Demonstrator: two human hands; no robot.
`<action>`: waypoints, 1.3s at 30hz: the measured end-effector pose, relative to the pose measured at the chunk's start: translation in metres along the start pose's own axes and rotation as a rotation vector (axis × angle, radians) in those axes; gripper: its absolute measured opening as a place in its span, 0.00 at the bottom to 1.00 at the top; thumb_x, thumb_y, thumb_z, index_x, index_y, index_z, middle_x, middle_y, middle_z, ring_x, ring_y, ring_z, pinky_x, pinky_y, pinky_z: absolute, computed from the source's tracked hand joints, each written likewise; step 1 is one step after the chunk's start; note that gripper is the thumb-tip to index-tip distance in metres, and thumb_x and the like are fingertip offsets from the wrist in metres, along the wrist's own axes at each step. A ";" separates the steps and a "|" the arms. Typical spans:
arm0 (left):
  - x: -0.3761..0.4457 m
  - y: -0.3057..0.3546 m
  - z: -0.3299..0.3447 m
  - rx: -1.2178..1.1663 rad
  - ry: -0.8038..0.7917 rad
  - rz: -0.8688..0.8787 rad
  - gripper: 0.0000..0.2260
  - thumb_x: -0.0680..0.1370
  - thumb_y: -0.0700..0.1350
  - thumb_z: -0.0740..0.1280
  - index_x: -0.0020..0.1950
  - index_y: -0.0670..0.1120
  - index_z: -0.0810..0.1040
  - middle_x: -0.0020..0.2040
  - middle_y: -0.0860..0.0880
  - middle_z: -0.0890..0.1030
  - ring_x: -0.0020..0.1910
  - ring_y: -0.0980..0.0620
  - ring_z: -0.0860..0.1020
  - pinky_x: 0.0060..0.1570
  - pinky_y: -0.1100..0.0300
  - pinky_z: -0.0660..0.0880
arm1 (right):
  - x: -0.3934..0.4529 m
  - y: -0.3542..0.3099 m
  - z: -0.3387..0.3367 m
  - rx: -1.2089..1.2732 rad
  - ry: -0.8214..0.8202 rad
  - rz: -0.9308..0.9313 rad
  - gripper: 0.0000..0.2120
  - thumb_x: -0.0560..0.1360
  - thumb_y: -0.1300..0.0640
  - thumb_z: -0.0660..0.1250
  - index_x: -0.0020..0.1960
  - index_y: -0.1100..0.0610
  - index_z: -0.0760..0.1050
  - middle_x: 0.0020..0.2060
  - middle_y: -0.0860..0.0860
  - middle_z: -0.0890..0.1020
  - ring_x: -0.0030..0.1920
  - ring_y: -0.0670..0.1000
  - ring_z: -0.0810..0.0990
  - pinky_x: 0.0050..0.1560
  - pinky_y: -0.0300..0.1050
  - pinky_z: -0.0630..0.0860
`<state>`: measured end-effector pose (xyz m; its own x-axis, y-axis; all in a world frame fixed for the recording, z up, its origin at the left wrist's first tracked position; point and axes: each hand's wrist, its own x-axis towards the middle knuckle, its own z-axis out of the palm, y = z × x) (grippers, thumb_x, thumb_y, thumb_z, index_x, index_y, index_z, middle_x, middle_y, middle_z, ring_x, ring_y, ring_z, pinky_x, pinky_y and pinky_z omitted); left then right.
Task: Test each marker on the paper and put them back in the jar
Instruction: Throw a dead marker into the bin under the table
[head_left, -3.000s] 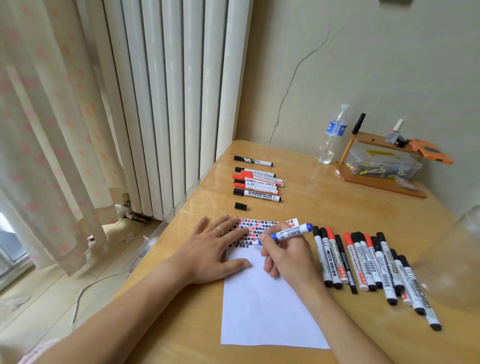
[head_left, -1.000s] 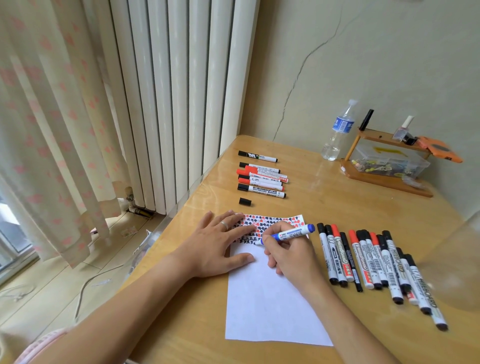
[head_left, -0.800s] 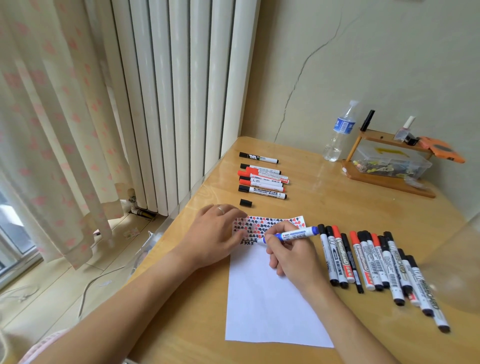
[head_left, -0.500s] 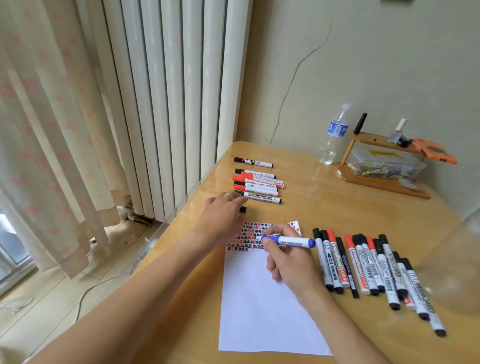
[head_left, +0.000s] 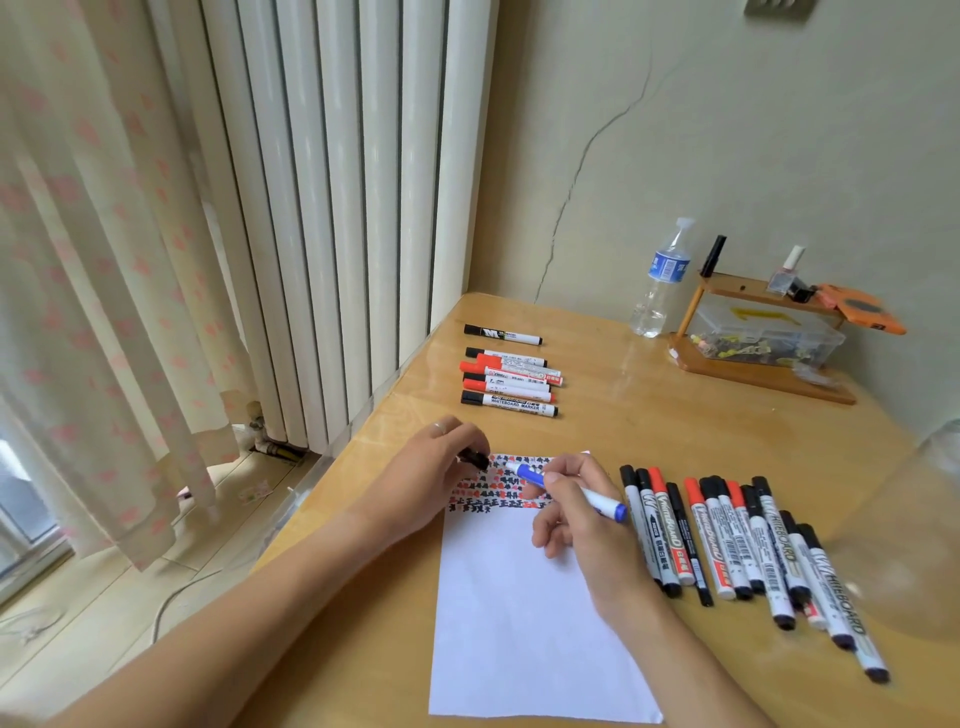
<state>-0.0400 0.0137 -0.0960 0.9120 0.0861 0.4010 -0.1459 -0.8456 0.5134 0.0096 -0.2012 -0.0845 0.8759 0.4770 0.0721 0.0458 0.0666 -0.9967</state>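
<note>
On the wooden table (head_left: 675, 436), the right hand (head_left: 576, 525) grips a blue marker (head_left: 569, 491) lifted off the paper (head_left: 519, 613), no longer writing. Beyond the paper's scribbled top edge, the left hand (head_left: 431, 473), flat on the sheet a second ago, now pinches the black cap (head_left: 475, 459); capping looks next. The clear jar (head_left: 924, 530) stands right of the paper.

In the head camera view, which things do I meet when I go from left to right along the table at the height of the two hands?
Left hand pinching a black cap → marked top of the paper → blue marker held by the right hand → row of capped markers → clear jar at the right edge.
</note>
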 end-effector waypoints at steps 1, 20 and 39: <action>-0.007 0.001 -0.001 -0.021 0.009 0.007 0.10 0.80 0.36 0.69 0.57 0.50 0.78 0.54 0.55 0.76 0.50 0.57 0.76 0.51 0.70 0.73 | -0.001 0.000 0.000 0.004 -0.015 -0.004 0.08 0.79 0.56 0.67 0.51 0.60 0.74 0.43 0.60 0.84 0.28 0.54 0.76 0.26 0.43 0.70; -0.022 0.011 -0.002 -0.036 0.002 0.210 0.08 0.80 0.39 0.69 0.58 0.48 0.77 0.55 0.53 0.77 0.54 0.54 0.76 0.52 0.62 0.74 | -0.007 -0.003 0.002 -0.099 -0.180 -0.064 0.05 0.74 0.54 0.70 0.49 0.52 0.79 0.38 0.55 0.82 0.30 0.51 0.73 0.30 0.39 0.67; -0.022 0.005 0.004 0.057 -0.027 0.210 0.13 0.83 0.46 0.65 0.67 0.49 0.79 0.58 0.49 0.81 0.56 0.49 0.79 0.53 0.53 0.77 | -0.007 0.007 -0.018 -0.844 -0.096 -0.373 0.13 0.73 0.58 0.77 0.51 0.45 0.78 0.49 0.36 0.78 0.47 0.43 0.78 0.45 0.38 0.73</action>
<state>-0.0594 0.0050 -0.1053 0.8739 -0.1092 0.4737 -0.3130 -0.8719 0.3765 0.0127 -0.2197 -0.0928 0.6927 0.6258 0.3586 0.6838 -0.4119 -0.6023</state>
